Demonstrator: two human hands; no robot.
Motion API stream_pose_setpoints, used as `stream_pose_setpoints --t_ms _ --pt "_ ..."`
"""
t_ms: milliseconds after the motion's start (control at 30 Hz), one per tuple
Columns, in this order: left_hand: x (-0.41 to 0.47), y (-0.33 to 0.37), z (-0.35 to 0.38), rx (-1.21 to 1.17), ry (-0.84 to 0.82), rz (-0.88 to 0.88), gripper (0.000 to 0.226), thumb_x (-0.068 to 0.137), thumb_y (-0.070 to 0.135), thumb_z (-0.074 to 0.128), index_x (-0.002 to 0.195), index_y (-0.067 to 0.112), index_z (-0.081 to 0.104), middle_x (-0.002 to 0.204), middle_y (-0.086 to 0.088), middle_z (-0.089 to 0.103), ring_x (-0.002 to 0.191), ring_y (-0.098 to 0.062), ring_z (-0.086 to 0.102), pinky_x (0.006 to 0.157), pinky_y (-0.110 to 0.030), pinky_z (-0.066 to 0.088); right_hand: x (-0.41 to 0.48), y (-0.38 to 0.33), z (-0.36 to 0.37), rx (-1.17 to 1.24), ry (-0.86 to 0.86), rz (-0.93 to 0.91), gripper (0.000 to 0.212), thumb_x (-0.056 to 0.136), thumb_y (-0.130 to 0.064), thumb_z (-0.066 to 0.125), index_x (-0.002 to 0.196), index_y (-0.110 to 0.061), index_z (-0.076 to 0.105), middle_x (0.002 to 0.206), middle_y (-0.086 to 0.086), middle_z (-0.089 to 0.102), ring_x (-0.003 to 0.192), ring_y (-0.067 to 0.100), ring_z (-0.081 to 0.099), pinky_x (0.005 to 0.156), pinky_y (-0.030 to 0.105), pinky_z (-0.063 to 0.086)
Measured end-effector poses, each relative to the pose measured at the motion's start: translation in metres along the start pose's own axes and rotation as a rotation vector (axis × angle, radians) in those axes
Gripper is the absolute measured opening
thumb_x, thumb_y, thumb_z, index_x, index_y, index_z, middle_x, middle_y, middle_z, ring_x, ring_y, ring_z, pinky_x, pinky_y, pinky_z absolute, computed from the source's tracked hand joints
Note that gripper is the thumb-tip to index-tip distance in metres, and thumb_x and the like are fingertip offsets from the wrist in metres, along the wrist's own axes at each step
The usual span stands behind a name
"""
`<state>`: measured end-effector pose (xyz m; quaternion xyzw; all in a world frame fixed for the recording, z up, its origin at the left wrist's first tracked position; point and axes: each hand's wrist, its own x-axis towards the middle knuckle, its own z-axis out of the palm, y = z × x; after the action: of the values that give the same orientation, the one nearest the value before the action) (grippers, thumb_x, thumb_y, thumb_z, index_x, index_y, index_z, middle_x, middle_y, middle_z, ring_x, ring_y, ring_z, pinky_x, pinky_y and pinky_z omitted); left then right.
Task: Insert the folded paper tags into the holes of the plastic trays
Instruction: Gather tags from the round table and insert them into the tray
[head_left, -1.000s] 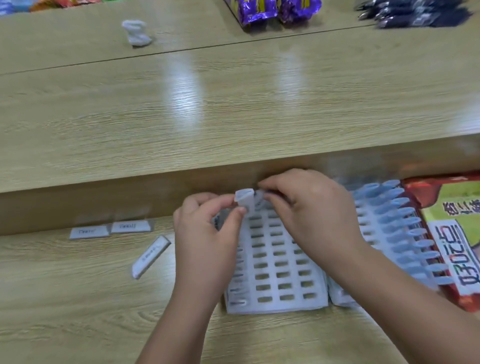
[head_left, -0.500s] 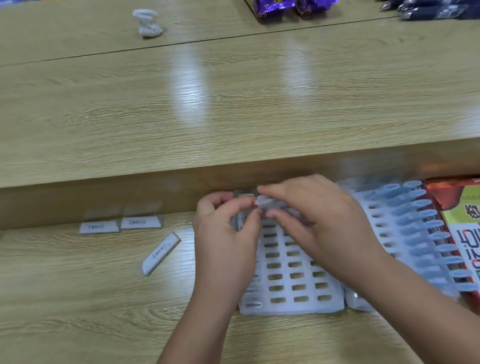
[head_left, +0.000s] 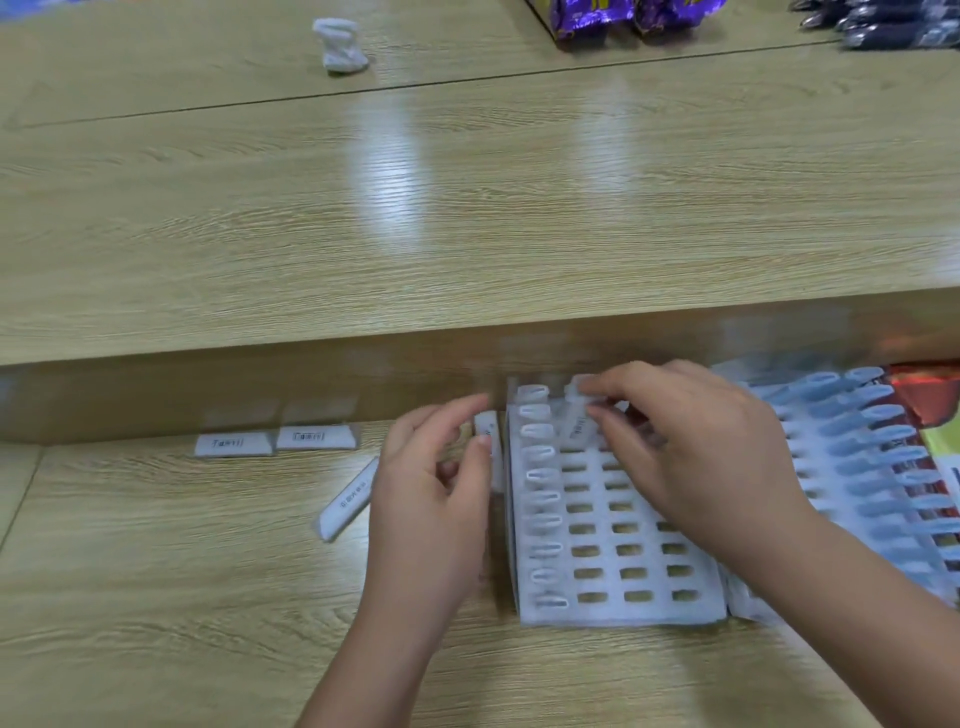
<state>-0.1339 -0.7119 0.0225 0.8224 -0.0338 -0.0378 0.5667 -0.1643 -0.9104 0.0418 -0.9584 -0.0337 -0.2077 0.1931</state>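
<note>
Folded paper tag (head_left: 574, 423), pinched by thumb and fingertips of the right hand (head_left: 691, 452), tilted over the second column at the far end of the white plastic tray (head_left: 602, 616). Not yet seated in a hole, as far as can be judged. Left hand (head_left: 436, 488) just beside the tray's left edge, fingers loosely curled, thumb tip against another tag (head_left: 492, 452); cannot tell whether gripping or merely touching. Left column of the tray already filled with white loops (head_left: 540, 499). Second tray (head_left: 857, 467), packed with tags, just beside on the right. Three spare tags (head_left: 317, 436) lying on the wooden surface (head_left: 208, 571) to the left.

Risks, by judgement: likely to spring open or crumple if pushed in at a tilt, or to catch on the slot rim. Tray seemingly not pinned down, so liable to slide under a push. Slot partly hidden behind the fingers, so easy to miss.

Writing: small dark print on each spare tag, too blurred to read. Red and green packet (head_left: 930, 410) at the right edge, lettering cut off. Purple wrappers (head_left: 623, 15) at the far edge, no legible brand.
</note>
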Motion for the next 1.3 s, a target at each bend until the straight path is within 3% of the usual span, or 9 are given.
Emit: stream_pose_setpoints --t_ms 200,333,433,633,800,933,1100,1200,1300 --pt "-0.005 -0.030 -0.038 0.086 0.110 -0.039 0.034 0.094 0.010 0.062 0.102 0.041 0.072 0.101 0.022 0.056 0.073 -0.001 0.060 0.061 -0.008 0.044 0.001 -0.002 0.002 -0.027 0.027 0.010 0.008 0.084 -0.017 0.073 0.092 -0.016 0.072 0.075 -0.004 0.066 0.070 0.021 0.060 0.052 0.030 0.045" --pt "-0.007 -0.043 -0.060 0.218 0.119 -0.042 0.033 0.093 0.013 0.062 0.104 0.043 0.069 0.108 0.021 0.055 0.092 0.000 0.060 0.074 -0.010 0.048 0.003 -0.005 0.003 -0.050 -0.024 0.019 0.006 0.083 -0.014 0.071 0.089 -0.012 0.072 0.075 0.000 0.068 0.072 0.026 0.063 0.050 0.037 0.049" --pt "-0.009 -0.051 -0.074 0.336 0.107 -0.068 0.027 0.090 0.022 0.067 0.115 0.033 0.069 0.114 0.020 0.054 0.108 -0.007 0.057 0.093 -0.033 0.051 0.003 -0.008 0.006 -0.110 -0.099 -0.036 0.007 0.082 -0.009 0.070 0.089 -0.010 0.072 0.080 0.004 0.070 0.075 0.033 0.063 0.055 0.042 0.051" --pt "-0.007 -0.061 -0.089 0.564 0.058 -0.075 0.035 0.082 0.028 0.077 0.115 0.021 0.071 0.109 0.004 0.055 0.104 -0.024 0.053 0.087 -0.038 0.047 0.013 -0.043 0.012 -0.056 0.062 0.006 0.019 0.090 -0.011 0.059 0.103 -0.010 0.074 0.094 0.008 0.063 0.083 0.029 0.056 0.066 0.033 0.041" --pt "0.000 -0.071 -0.101 0.616 0.139 -0.043 0.020 0.081 0.024 0.075 0.101 0.024 0.073 0.096 0.012 0.048 0.091 -0.013 0.040 0.077 -0.029 0.034 0.039 -0.111 0.062 0.083 -0.289 -0.124 0.027 0.094 -0.023 0.055 0.119 -0.021 0.066 0.112 -0.004 0.063 0.100 0.024 0.057 0.077 0.042 0.053" --pt "0.005 -0.079 -0.127 0.646 0.132 -0.041 0.013 0.082 0.025 0.074 0.093 0.026 0.066 0.092 0.007 0.056 0.086 -0.018 0.042 0.072 -0.034 0.037 0.053 -0.148 0.114 -0.024 -0.482 -0.095 0.032 0.100 -0.035 0.045 0.132 -0.035 0.047 0.129 -0.015 0.049 0.111 0.016 0.048 0.078 0.032 0.048" --pt "0.003 -0.092 -0.164 0.540 0.156 -0.093 0.016 0.082 0.021 0.074 0.090 0.030 0.065 0.085 0.012 0.059 0.079 -0.012 0.056 0.068 -0.036 0.047 0.056 -0.173 0.135 -0.313 -0.510 -0.041 0.027 0.071 -0.027 0.082 0.094 -0.028 0.070 0.089 -0.006 0.062 0.079 0.019 0.060 0.050 0.027 0.035" --pt "0.001 -0.100 -0.181 0.333 0.209 -0.152 0.021 0.081 0.019 0.071 0.089 0.038 0.067 0.089 0.015 0.062 0.085 -0.003 0.060 0.071 -0.019 0.047 0.049 -0.171 0.137 -0.266 -0.535 0.026 0.028 0.080 -0.031 0.073 0.106 -0.036 0.065 0.098 -0.008 0.059 0.089 0.017 0.057 0.057 0.027 0.038" --pt "0.002 -0.105 -0.188 0.138 0.225 -0.247 0.029 0.085 0.013 0.072 0.095 0.040 0.069 0.090 0.013 0.069 0.084 -0.003 0.065 0.072 -0.021 0.050 0.047 -0.163 0.131 -0.155 -0.537 0.076 0.026 0.086 -0.040 0.063 0.111 -0.038 0.057 0.100 -0.011 0.055 0.096 0.017 0.055 0.064 0.030 0.040"
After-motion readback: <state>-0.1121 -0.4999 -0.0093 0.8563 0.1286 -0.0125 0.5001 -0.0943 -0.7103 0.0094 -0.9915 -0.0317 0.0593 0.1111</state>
